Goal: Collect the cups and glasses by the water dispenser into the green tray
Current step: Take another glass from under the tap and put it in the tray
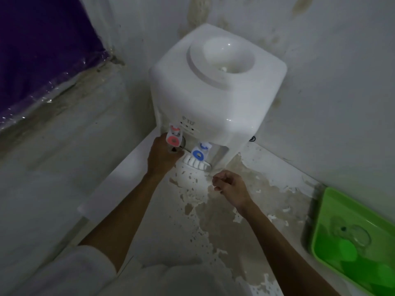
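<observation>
Head view: left hand grip closed on glass under red tap.

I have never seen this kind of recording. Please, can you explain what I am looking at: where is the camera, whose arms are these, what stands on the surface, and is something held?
There is one picture, taken by a camera worn on a person's head, looking down. The two bare arms are that person's own.

A white water dispenser stands in a corner on a worn white surface. It has a red tap and a blue tap above a small drip tray.

The left hand reaches under the red tap and seems to close around something there, perhaps a clear glass; it is too hidden to tell. The right hand hovers loosely curled near the drip tray, seemingly empty.

At the right edge lies the green tray with a clear glass in it.
</observation>
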A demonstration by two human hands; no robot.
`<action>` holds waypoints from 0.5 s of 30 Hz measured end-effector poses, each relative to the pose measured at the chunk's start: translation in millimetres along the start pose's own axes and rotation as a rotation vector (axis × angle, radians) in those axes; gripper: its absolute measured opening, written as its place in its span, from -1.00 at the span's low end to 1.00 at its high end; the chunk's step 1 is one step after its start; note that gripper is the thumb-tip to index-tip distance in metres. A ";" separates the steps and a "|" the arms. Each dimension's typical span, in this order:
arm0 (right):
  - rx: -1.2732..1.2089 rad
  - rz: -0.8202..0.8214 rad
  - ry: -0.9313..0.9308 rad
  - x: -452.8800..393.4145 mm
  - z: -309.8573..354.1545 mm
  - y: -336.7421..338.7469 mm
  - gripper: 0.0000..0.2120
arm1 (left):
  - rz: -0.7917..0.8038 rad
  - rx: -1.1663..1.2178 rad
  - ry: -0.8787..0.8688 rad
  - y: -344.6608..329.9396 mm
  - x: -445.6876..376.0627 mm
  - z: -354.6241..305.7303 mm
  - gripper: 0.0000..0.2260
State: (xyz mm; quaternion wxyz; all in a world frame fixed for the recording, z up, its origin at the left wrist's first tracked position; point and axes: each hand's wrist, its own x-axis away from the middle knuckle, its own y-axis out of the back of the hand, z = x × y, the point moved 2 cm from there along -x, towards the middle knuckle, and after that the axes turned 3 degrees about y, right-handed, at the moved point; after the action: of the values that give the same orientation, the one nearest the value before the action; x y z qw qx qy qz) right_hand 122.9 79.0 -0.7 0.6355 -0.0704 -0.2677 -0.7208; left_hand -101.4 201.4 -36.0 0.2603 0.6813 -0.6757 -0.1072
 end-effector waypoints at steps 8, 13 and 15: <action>-0.046 -0.031 0.002 20.4 -17.2 16.9 -0.94 | -0.057 0.092 0.120 0.4 56.9 9.2 -0.34; -0.134 -0.019 -0.069 47.3 -45.5 31.5 -0.95 | 0.049 0.069 0.124 -18.2 116.6 2.7 -0.32; -0.188 -0.026 -0.116 59.8 -58.6 40.2 -0.93 | 0.112 0.084 0.105 -31.5 138.6 -6.5 -0.32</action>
State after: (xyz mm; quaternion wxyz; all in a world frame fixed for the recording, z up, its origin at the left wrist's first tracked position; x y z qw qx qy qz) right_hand 164.3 -3.4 -12.0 0.6000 -0.1678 -0.2363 -0.7456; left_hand -62.2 65.8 -17.7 0.2722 0.6575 -0.7020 -0.0281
